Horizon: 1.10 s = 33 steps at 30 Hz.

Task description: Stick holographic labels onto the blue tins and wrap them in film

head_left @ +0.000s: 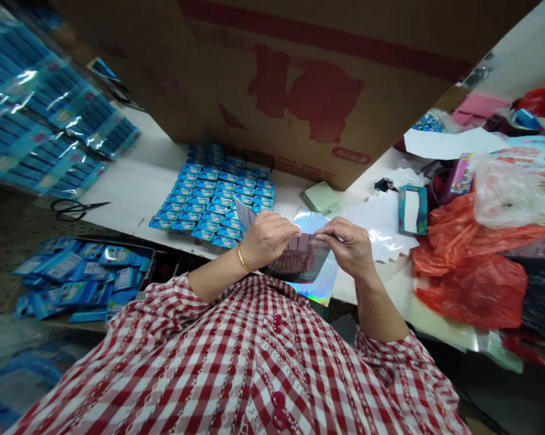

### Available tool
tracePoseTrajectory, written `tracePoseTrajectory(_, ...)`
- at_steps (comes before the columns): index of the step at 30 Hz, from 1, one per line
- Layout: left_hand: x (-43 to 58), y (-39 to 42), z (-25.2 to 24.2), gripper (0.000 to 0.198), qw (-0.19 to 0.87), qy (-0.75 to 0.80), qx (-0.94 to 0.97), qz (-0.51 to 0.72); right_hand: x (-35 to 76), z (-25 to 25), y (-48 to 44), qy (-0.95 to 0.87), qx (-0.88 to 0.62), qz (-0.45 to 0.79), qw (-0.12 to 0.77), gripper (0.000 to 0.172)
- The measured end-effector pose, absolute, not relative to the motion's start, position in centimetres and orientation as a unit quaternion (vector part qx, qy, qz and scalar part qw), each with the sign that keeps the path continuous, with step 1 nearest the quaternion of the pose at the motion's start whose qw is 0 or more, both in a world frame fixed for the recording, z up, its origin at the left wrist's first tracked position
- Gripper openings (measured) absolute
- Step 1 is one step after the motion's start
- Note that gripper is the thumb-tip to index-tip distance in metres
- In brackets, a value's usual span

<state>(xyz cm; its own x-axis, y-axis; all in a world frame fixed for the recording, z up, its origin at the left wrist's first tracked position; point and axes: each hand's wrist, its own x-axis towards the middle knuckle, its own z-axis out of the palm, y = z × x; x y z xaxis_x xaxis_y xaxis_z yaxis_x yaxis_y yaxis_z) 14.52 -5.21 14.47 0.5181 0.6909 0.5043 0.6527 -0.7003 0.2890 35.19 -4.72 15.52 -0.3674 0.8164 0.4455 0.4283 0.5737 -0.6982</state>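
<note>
Both my hands are raised in front of my chest over the table edge. My left hand [267, 237] is closed and pinches the top left of a shiny holographic sheet [305, 266] that carries rows of small stickers; a white card also sticks up from these fingers. My right hand [350, 244] is closed and pinches the sheet's top right edge. A gold bangle sits on my left wrist. Just beyond my hands, rows of small blue packets [214, 199] lie side by side on the white table [132, 181].
A big cardboard box [309, 78] stands at the back. Black scissors [75, 208] lie at the left table edge. Bagged blue packs [41, 121] are stacked far left, loose blue packets [77, 278] lie below. Red plastic bags [472, 272], papers and clutter fill the right.
</note>
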Motion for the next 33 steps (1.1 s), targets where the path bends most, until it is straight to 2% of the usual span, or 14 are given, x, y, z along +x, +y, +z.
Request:
tracePoseTrajectory(3, 14.3, -4.8, 14.3, 0.028, 0.054, 0.405, 0.86, 0.305, 35.1, 15.5, -3.9, -0.836, -0.386, 0.118, 0.372, 0.013)
tracePoseTrajectory(7, 14.4, -4.3, 14.0, 0.031, 0.086, 0.438, 0.839, 0.312, 35.4, 14.2, -2.9, -0.887, -0.335, -0.082, 0.307, 0.027)
tracePoseTrajectory(12, 13.9, -4.1, 13.8, 0.033, 0.136, 0.466, 0.812, 0.324, 34.7, 11.3, -1.3, -0.896, -0.259, -0.179, 0.313, 0.045)
tracePoseTrajectory(15, 12.7, -3.7, 13.8, 0.032, 0.15, 0.473, 0.795, 0.348, 32.7, 10.2, 0.2, -0.903, -0.233, -0.145, 0.331, 0.047)
tracePoseTrajectory(20, 8.9, -2.8, 14.1, 0.027, 0.182, 0.459, 0.779, 0.387, 27.5, 11.3, 2.3, -0.884, -0.243, 0.003, 0.399, 0.043)
tracePoseTrajectory(26, 2.2, -1.3, 14.1, 0.025, 0.244, 0.462, 0.756, 0.394, 21.2, 14.5, 4.6, -0.871, -0.263, 0.155, 0.386, 0.018)
tracePoseTrajectory(30, -3.2, 1.4, 13.5, 0.024, 0.283, 0.445, 0.752, 0.396, 16.4, 15.5, 6.3, -0.864, -0.29, 0.212, 0.352, 0.016)
tracePoseTrajectory(33, -6.7, 3.9, 12.7, 0.023, 0.304, 0.43, 0.771, 0.359, 12.6, 14.9, 7.3, -0.861, -0.32, 0.18, 0.351, 0.017)
